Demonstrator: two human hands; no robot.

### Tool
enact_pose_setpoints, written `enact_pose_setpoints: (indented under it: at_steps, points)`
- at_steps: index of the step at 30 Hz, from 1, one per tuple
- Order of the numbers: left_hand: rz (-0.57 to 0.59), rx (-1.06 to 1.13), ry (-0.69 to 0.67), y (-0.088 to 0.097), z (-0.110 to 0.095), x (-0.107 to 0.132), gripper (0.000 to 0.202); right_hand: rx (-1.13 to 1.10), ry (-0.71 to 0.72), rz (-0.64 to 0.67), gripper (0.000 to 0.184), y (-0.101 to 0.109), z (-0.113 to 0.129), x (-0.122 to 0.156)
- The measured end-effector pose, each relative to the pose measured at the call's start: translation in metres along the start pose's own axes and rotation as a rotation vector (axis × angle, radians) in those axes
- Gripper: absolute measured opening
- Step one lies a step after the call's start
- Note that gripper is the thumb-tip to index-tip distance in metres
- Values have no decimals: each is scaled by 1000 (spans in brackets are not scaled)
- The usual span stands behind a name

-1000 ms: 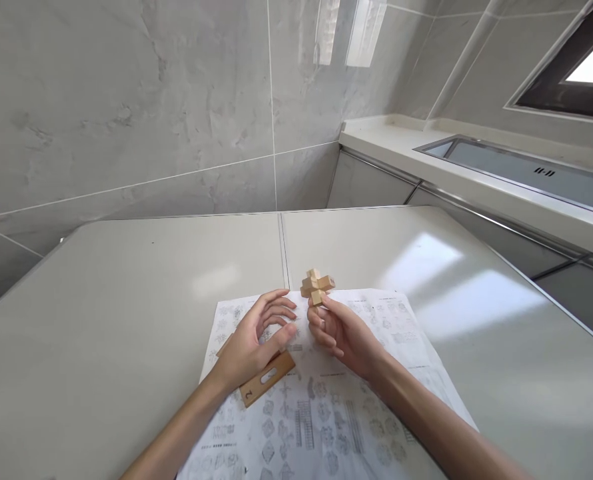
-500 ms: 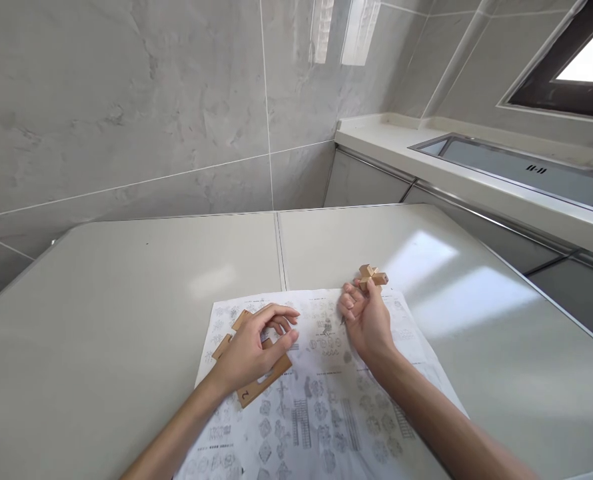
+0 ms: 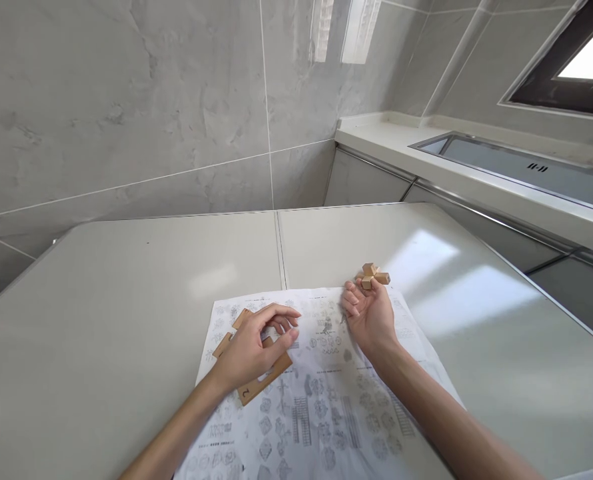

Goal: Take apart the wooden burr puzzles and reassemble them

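Between the thumb and fingers of my right hand (image 3: 371, 313) is a small wooden burr puzzle (image 3: 371, 276), its light-brown bars crossing one another. The hand is turned palm up over the far right part of a printed sheet (image 3: 326, 393). My left hand (image 3: 254, 347) rests palm down over flat wooden pieces (image 3: 250, 393) on the sheet's left side, fingers loosely curved and apart from the thumb. One piece bears a handwritten 2 and has a slot cut in it. The left hand hides the middle of these pieces.
The sheet lies on a pale glossy table (image 3: 126, 320) with a seam (image 3: 280, 250) across it. Beyond stands a grey tiled wall (image 3: 126, 100). To the right is a counter (image 3: 376, 137) with a sink (image 3: 501, 160), below a dark-framed window (image 3: 571, 60).
My right hand has shifted slightly to the right and tilted the burr puzzle a little. The left hand and the flat pieces stay almost where they were.
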State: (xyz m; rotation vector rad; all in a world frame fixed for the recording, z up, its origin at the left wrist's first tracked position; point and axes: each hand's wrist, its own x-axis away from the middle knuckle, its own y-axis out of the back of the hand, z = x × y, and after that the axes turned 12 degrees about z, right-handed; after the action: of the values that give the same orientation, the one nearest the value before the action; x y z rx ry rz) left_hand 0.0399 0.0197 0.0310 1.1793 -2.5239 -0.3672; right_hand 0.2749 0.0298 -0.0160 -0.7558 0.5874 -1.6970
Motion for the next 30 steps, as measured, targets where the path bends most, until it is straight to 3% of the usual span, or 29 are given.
enact_pose_setpoints:
  at_steps: [6,12,16,22,26,30]
  points:
    - [-54,270,-62,9,-3,3,32,97,-11,87,29,-3,-8,2]
    - [-450,296,-38,26,10,-1,29,160,-160,171,23,-29,-7,20]
    - [-538,402,46,31,17,-6,33,491,-194,430,24,-41,-6,36]
    - [-475,507,-2,28,18,-8,28,1027,18,911,10,-41,-14,48]
    - [-298,548,-35,20,16,-8,25,1269,295,1117,39,-34,-22,50]
    - [-230,554,-72,19,16,-9,24,1385,402,1181,52,-31,-26,49]
